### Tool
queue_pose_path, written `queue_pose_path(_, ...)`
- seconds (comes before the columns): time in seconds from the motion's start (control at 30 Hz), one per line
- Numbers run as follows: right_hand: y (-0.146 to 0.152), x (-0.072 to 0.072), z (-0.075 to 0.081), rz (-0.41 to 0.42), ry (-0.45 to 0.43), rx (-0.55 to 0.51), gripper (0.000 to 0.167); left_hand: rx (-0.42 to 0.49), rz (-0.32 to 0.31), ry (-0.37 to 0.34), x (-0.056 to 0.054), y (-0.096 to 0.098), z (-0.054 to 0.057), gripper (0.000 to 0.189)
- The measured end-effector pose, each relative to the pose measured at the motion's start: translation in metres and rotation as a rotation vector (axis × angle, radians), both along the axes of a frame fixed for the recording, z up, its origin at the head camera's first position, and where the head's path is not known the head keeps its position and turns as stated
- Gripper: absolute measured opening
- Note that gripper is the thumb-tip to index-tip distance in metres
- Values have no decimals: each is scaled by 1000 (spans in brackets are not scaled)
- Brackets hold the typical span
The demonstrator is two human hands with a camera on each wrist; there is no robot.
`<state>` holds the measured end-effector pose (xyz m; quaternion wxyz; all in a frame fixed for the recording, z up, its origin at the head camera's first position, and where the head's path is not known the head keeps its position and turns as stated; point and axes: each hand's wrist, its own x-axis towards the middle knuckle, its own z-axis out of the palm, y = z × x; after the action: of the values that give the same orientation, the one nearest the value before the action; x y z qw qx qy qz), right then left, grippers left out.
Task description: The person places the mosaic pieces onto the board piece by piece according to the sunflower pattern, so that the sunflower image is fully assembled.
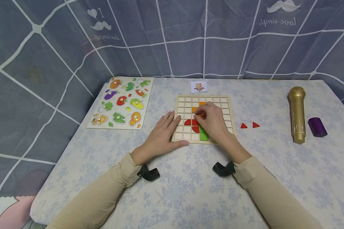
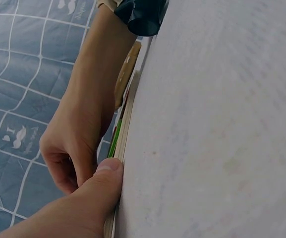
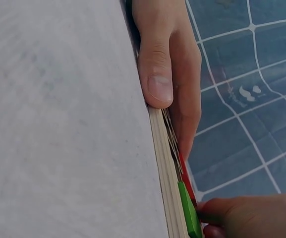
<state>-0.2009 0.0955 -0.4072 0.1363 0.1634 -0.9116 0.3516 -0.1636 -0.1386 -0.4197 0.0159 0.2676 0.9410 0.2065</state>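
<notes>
A wooden grid board [image 1: 181,136] lies on the table, with red [image 1: 195,129], orange [image 1: 202,103] and green [image 1: 204,136] pieces in its squares. My left hand [image 1: 162,133] rests at the board's left side, fingers extended along it and thumb on the front edge. Above the middle squares, the right hand [image 1: 213,122] has its thumb and index finger together at a small red piece [image 1: 199,113], mostly hidden by the fingers. In the right wrist view, the right fingertips [image 3: 209,210] are close beside a green piece [image 3: 188,210].
Two red triangles [image 1: 255,125] lie right of the board. A small pattern card [image 1: 199,86] is behind it. At the left lies a vegetable puzzle board [image 1: 123,119]. Farther right are a gold microphone [image 1: 298,114] and a purple cylinder [image 1: 317,127]. A grid-patterned curtain [image 1: 186,57] hangs behind the table.
</notes>
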Motion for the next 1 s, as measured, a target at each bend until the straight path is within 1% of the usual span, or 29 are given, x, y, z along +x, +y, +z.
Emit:
queue_pose_path(0.2,-1,0,-1,-38,0,5,13,10,-8,9,0,0,0,103)
queue_pose_path(0.37,-3,0,0,-66,-1,11,14,17,-5,3,1,0,0,103)
queue_pose_path(0.6,-6,-2,0,-107,4,15,14,15,-3,10,1,1,1,103)
queue_pose_path(0.7,-5,-2,1,-101,1,9,14,8,0,7,1,1,2,103)
queue_pose_path(0.8,0,-2,4,-87,2,-29,14,-1,2,4,1,1,2,103)
queue_pose_path(0.9,7,-2,7,-93,17,-67,12,-6,2,5,0,2,2,104)
queue_pose_path(1.0,10,-3,8,-83,4,-65,12,-6,5,1,0,1,1,104)
